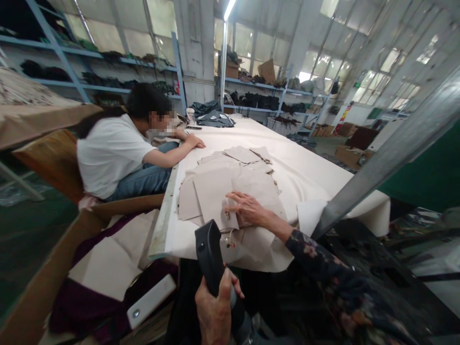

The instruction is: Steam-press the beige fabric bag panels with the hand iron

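Fabric pcs under flat R hand; L hand grips black tool.

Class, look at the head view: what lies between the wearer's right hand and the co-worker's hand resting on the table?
Overlapping beige cut fabric pieces cover the table from the right hand to the co-worker's hand.

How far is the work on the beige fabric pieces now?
Already cut beige pieces lie stacked on the table. The right hand presses the nearest piece; the left hand holds a black tool beside the edge, not touching it. The stack looks unworked.
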Tool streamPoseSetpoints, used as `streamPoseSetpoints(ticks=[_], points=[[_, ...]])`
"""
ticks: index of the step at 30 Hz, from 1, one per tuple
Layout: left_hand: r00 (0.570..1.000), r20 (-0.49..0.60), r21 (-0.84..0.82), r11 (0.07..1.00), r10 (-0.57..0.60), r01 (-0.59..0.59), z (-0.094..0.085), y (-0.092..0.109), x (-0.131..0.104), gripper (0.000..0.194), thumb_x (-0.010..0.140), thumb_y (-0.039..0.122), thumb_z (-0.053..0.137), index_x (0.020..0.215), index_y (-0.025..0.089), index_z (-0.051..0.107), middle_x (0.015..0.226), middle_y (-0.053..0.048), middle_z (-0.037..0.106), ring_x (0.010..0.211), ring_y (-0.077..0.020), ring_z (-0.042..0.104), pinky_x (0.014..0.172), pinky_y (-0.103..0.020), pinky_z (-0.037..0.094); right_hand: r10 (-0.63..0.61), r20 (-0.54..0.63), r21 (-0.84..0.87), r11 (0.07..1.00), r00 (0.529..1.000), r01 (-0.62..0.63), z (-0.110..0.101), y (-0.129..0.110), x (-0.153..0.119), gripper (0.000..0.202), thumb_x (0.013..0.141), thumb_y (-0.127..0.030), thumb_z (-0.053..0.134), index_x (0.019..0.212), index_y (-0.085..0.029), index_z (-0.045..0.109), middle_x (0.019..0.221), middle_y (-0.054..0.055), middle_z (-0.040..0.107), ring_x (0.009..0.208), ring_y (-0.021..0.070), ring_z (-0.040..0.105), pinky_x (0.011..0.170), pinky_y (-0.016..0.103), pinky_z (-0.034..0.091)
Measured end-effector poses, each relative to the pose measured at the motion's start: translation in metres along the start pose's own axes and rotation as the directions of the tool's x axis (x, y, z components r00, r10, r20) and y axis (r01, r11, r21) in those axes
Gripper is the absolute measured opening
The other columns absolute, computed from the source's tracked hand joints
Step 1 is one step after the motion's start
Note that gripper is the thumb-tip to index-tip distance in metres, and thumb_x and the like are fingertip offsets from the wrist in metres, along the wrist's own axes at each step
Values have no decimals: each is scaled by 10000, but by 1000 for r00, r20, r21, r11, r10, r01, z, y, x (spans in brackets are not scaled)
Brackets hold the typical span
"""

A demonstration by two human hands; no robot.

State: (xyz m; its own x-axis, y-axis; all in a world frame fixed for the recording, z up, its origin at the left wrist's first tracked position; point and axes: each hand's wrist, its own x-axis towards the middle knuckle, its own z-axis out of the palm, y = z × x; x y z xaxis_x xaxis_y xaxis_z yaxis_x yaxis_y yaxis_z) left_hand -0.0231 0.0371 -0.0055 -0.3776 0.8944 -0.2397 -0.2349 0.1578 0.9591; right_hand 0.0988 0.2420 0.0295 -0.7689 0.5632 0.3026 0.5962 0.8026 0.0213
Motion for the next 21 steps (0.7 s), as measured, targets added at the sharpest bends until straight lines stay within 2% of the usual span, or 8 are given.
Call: streamPoseSetpoints(ticks=[3, 6, 10, 13, 15, 17, 19, 21], points=[[1000, -6, -36, 999, -8, 8, 3, 3, -5, 261, 745, 428, 608, 750, 171, 562, 463, 37, 558, 417, -127, 513, 489, -242, 419, -80, -2, 126, 989, 997, 79, 11, 18, 17, 202, 842, -100, 554, 893, -230, 699, 1197, 30, 612, 1211, 171, 478, 1020, 351, 382], [1000, -5, -40, 999, -3, 3, 3, 5, -8, 262, 740, 429, 611, 717, 174, 554, 453, 39, 549, 414, -120, 507, 501, -239, 416, -131, -28, 153, 979, 991, 134, 15, 25, 26, 175, 855, -97, 525, 859, -189, 674, 1050, 37, 677, 1131, 161, 541, 996, 334, 392], [1000, -20, -21, 1000, 5, -5, 2, 7, -11, 277, 727, 438, 624, 672, 177, 551, 440, 35, 548, 421, -117, 512, 524, -237, 420, -71, -101, 32, 997, 992, 75, 0, 22, 32, 202, 862, -68, 468, 838, -169, 641, 908, 48, 675, 928, 169, 592, 1005, 392, 331], [998, -53, -8, 1000, 22, -22, 1, 8, -12, 290, 719, 454, 625, 715, 168, 577, 441, 28, 558, 426, -132, 518, 521, -253, 424, -8, -153, -132, 991, 988, -13, -22, 21, 34, 231, 880, -62, 408, 824, -154, 613, 798, 43, 638, 751, 160, 554, 1004, 405, 288], [996, -67, 0, 999, 51, -52, 1, 8, -14, 293, 709, 450, 635, 738, 163, 584, 438, 30, 557, 426, -135, 517, 532, -258, 427, 32, -168, -213, 975, 985, -68, -36, 22, 33, 220, 879, -56, 399, 829, -140, 596, 784, 60, 621, 725, 171, 525, 910, 354, 339], [995, -69, -30, 997, 68, -70, 1, 9, -16, 279, 702, 428, 648, 753, 163, 577, 439, 40, 550, 412, -131, 509, 523, -259, 427, 80, -167, -238, 964, 983, -119, -45, 23, 29, 193, 879, -64, 410, 839, -137, 585, 816, 79, 612, 724, 175, 509, 742, 286, 357], [995, -70, -79, 994, 76, -82, 1, 9, -20, 270, 705, 401, 651, 802, 163, 571, 452, 49, 547, 395, -125, 502, 501, -255, 428, 131, -166, -223, 960, 977, -166, -49, 24, 22, 183, 887, -80, 413, 832, -145, 575, 820, 78, 597, 697, 167, 490, 618, 263, 303], [994, -69, -114, 989, 90, -98, 3, 10, -23, 285, 715, 388, 645, 867, 161, 563, 467, 53, 549, 393, -124, 506, 482, -247, 432, 164, -177, -168, 967, 970, -194, -46, 24, 15, 203, 894, -87, 397, 793, -150, 562, 770, 60, 570, 648, 150, 459, 579, 263, 264]])
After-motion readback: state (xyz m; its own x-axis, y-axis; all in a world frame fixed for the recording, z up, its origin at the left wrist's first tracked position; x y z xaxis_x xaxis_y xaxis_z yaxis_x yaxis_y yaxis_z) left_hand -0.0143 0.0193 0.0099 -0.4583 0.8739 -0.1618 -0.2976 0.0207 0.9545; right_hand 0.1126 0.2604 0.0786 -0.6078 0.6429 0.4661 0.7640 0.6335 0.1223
